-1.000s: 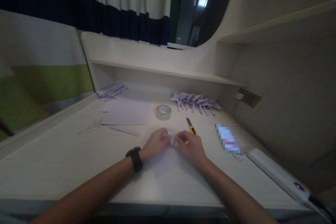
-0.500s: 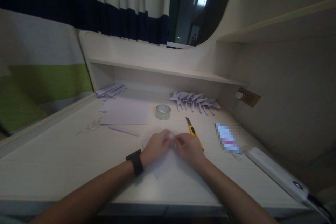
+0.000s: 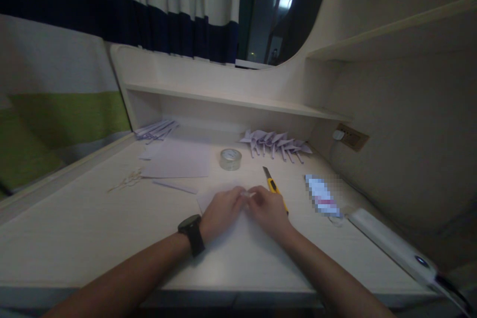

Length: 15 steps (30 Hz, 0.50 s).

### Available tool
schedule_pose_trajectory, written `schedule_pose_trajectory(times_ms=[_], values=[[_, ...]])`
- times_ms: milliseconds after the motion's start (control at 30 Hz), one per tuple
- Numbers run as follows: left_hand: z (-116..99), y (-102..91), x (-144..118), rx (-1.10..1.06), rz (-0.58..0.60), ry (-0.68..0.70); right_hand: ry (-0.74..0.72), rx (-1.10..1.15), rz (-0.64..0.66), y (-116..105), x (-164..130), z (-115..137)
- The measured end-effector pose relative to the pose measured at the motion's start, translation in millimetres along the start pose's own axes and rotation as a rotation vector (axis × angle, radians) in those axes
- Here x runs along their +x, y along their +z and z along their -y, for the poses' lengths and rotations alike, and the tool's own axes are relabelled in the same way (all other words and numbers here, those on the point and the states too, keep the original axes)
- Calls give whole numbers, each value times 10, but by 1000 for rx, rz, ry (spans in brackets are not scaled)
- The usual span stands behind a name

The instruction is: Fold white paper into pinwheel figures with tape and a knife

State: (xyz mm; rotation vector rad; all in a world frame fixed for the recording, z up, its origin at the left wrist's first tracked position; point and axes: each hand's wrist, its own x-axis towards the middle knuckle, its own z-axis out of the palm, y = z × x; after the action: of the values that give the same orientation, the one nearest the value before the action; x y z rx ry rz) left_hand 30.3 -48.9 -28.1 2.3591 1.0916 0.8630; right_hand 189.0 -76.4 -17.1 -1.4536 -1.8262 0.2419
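My left hand (image 3: pixel 224 209), with a dark watch (image 3: pixel 191 231) on its wrist, is closed in a pinch on a sheet of white paper (image 3: pixel 205 197). My right hand (image 3: pixel 269 209) meets it, thumb and fingers pinched on the same paper at a small folded bit (image 3: pixel 246 194); the fingers partly hide it. Most of the sheet lies behind and under my left hand. Close by my right hand lies a yellow utility knife (image 3: pixel 274 187), its blade out and pointing away. A roll of clear tape (image 3: pixel 230 160) sits beyond both hands.
Several white paper pinwheels (image 3: pixel 274 143) lie at the back right. White sheets (image 3: pixel 179 159), paper sticks (image 3: pixel 158 131), a single stick (image 3: pixel 175 187) and thin twisted strings (image 3: pixel 128 179) are on the left. A blurred phone (image 3: pixel 322 196) and a white power strip (image 3: pixel 391 246) lie right.
The sheet has turned in my hands: its part that hung toward me below the fingers now shows on the far side, behind my left hand. Both hands stay nearly in place.
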Motion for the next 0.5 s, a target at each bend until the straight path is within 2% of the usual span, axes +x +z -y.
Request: schedule_pose_trajectory(times_ms=[133, 267, 500], values=[[16, -2, 9, -10, -78, 84, 187, 314, 68, 12, 44, -30], [35, -8, 18, -45, -106, 131, 281, 522, 162, 33, 85, -76], [64, 7, 27, -178, -147, -52, 432, 813, 164, 51, 96, -89]])
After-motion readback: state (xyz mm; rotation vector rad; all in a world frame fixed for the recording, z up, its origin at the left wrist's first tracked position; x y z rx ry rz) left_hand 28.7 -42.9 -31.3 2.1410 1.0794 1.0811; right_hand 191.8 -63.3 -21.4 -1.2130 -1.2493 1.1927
